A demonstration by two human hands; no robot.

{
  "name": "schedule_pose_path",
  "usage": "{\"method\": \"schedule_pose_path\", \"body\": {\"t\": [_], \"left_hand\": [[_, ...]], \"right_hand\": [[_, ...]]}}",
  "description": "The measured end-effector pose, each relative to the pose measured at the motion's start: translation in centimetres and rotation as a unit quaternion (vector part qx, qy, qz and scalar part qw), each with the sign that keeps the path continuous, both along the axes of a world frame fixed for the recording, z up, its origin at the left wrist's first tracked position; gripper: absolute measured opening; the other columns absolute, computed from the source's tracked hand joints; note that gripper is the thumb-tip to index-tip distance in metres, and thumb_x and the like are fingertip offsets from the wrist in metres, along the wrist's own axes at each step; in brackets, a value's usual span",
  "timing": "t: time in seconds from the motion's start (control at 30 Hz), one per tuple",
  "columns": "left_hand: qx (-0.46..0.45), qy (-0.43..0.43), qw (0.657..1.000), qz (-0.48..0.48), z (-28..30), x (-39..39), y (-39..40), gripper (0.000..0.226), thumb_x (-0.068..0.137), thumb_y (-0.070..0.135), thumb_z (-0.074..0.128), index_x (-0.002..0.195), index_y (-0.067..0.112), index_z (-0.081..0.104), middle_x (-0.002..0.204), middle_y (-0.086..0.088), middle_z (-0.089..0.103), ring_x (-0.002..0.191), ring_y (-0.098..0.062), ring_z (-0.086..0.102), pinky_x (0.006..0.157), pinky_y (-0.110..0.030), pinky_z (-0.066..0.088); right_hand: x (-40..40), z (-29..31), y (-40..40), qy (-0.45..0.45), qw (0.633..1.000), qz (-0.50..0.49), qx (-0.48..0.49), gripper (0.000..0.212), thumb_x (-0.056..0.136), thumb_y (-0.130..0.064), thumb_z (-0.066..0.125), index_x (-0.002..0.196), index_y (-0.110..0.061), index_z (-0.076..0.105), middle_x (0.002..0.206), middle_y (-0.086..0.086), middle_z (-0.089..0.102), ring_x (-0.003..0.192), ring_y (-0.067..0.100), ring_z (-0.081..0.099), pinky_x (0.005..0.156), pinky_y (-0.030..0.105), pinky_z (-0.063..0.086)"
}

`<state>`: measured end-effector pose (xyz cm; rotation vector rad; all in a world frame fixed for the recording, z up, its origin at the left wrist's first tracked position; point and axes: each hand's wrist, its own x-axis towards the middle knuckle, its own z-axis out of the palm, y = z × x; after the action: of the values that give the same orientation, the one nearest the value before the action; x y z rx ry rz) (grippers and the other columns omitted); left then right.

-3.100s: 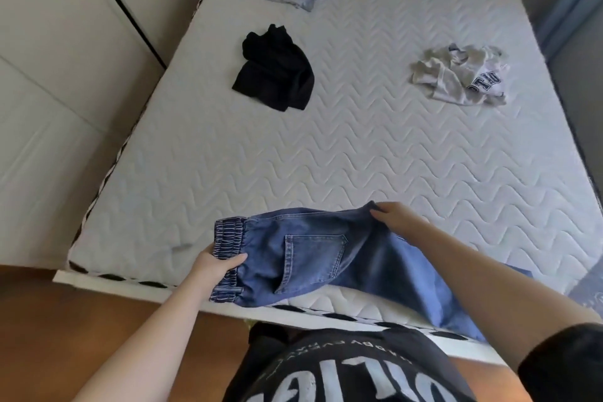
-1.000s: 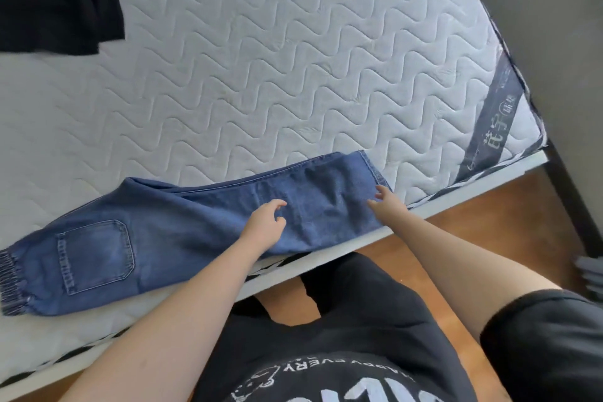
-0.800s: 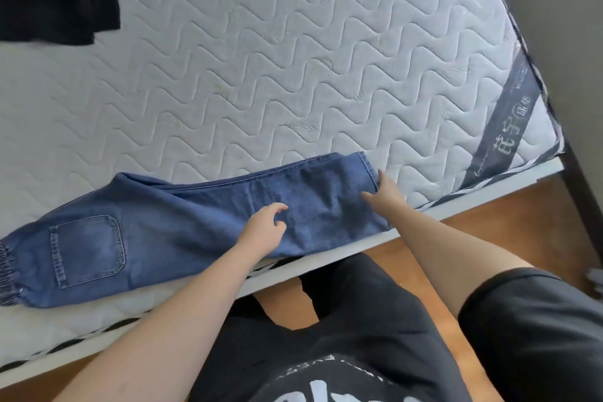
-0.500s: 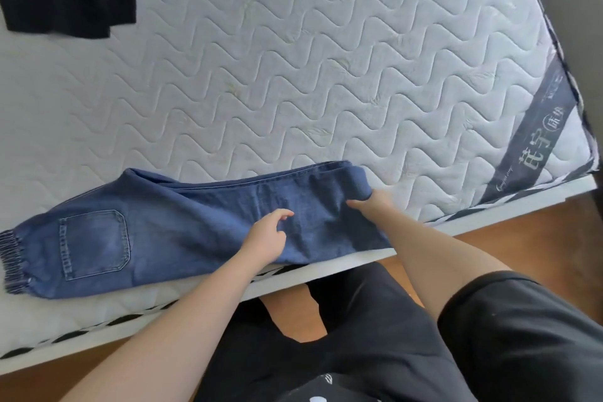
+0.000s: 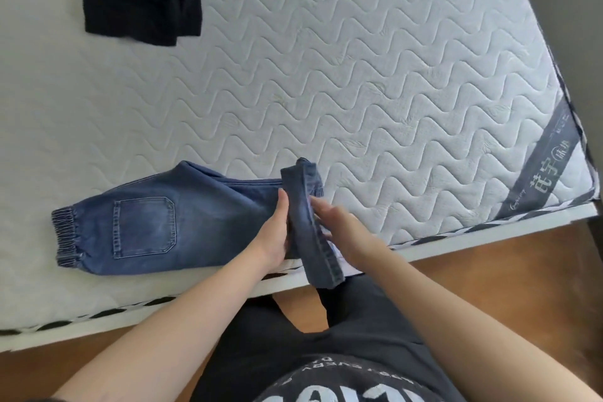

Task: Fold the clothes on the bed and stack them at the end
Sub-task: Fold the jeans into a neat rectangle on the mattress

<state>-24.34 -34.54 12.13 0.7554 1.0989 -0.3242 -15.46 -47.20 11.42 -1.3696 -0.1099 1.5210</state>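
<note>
Upright between both hands point(image 5: 275, 232): jeans point(image 5: 146, 225) leg end.

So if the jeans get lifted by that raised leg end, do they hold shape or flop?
Likely flop: the jeans bend where the left hand and right hand lift them, the hem drooping over the mattress edge. Probably not slippery; denim looks thick.

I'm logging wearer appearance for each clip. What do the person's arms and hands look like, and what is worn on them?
Both forearms are bare, and the left hand and right hand wear no gloves. No rings, watch or bracelets show. A black T-shirt with large white lettering covers the chest; its sleeves are out of frame.
</note>
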Motion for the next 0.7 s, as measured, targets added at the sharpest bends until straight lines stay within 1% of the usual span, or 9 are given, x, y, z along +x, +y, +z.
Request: {"method": "schedule_pose_path", "body": {"t": [0.07,0.2,0.3,0.37,0.43,0.53,0.57,0.63,0.7], "left_hand": [[-0.01,-0.011,1.0,0.007,1.1,-2.1,2.3,0.089,0.062,0.087,0.041,0.12,0.023,0.065,0.115,-0.007,0.072,0.104,-0.022,0.07,0.079,-0.038,0.056],[0.009,-0.067,0.996,0.051,2.2,-6.5,6.3,0.066,0.079,0.053,0.065,0.136,0.021,0.052,0.115,-0.01,0.072,0.105,-0.028,0.07,0.08,-0.04,0.058],[0.012,-0.052,0.997,0.057,2.6,-8.5,8.3,0.05,0.09,0.042,0.063,0.131,0.013,0.058,0.111,-0.011,0.074,0.101,-0.027,0.071,0.076,-0.036,0.059],[-0.002,-0.024,0.998,0.059,3.0,-9.8,9.7,0.047,0.094,0.049,0.057,0.122,0.012,0.064,0.106,-0.01,0.075,0.096,-0.025,0.073,0.071,-0.035,0.059],[-0.012,-0.016,0.998,0.055,3.4,-11.1,11.4,0.055,0.093,0.06,0.051,0.116,0.013,0.068,0.105,-0.008,0.075,0.094,-0.023,0.073,0.074,-0.037,0.058],[-0.024,-0.04,0.998,0.04,3.5,-12.7,13.5,0.068,0.093,0.07,0.036,0.12,0.016,0.068,0.114,-0.008,0.073,0.107,-0.025,0.069,0.095,-0.044,0.053],[-0.031,-0.05,0.998,0.028,3.6,-13.1,14.0,0.071,0.093,0.072,0.031,0.12,0.017,0.068,0.116,-0.007,0.073,0.108,-0.025,0.069,0.095,-0.043,0.052],[-0.035,-0.058,0.998,-0.002,3.8,-13.8,14.8,0.072,0.093,0.073,0.027,0.116,0.019,0.07,0.113,-0.005,0.074,0.103,-0.021,0.071,0.084,-0.038,0.056],[-0.014,-0.058,0.998,-0.032,4.2,-14.4,15.8,0.071,0.092,0.074,0.029,0.111,0.02,0.072,0.109,-0.002,0.075,0.1,-0.019,0.072,0.077,-0.033,0.057]], "right_hand": [[-1.5,0.8,2.2,-0.018,0.999,0.021,0.03,0.043,0.1,-0.031,0.032,0.137,-0.034,0.055,0.14,-0.011,0.055,0.134,0.008,0.046,0.105,0.039,0.044],[-4.9,1.3,6.9,-0.224,0.974,0.023,-0.027,0.029,0.097,-0.006,0.05,0.118,-0.023,0.06,0.115,-0.004,0.067,0.108,0.011,0.062,0.1,0.042,0.049],[-7.4,1.4,10.0,-0.362,0.93,-0.009,-0.062,0.039,0.088,-0.012,0.069,0.121,-0.022,0.052,0.111,-0.006,0.059,0.102,0.009,0.057,0.093,0.034,0.047],[-8.9,1.4,11.4,-0.343,0.93,-0.062,-0.117,0.063,0.082,-0.026,0.078,0.133,-0.017,0.042,0.126,0.0,0.049,0.114,0.015,0.051,0.098,0.033,0.043],[-10.0,1.6,12.6,-0.242,0.957,-0.077,-0.14,0.067,0.082,-0.039,0.077,0.135,-0.018,0.043,0.131,0.001,0.051,0.121,0.018,0.052,0.099,0.033,0.045],[-11.3,2.1,13.8,-0.183,0.978,-0.048,-0.093,0.042,0.088,-0.044,0.069,0.123,-0.023,0.059,0.123,0.0,0.065,0.116,0.016,0.061,0.098,0.035,0.05],[-11.7,2.6,14.2,-0.186,0.977,-0.06,-0.081,0.033,0.09,-0.042,0.068,0.117,-0.025,0.062,0.118,-0.001,0.068,0.112,0.014,0.064,0.093,0.031,0.053],[-12.6,3.5,15.2,-0.214,0.97,-0.084,-0.076,0.017,0.092,-0.038,0.065,0.107,-0.028,0.064,0.104,-0.007,0.073,0.101,0.008,0.067,0.076,0.017,0.053],[-13.2,4.5,16.1,-0.244,0.962,-0.095,-0.082,0.012,0.096,-0.036,0.06,0.105,-0.031,0.064,0.098,-0.014,0.073,0.092,0.001,0.068,0.07,0.012,0.051]]}}
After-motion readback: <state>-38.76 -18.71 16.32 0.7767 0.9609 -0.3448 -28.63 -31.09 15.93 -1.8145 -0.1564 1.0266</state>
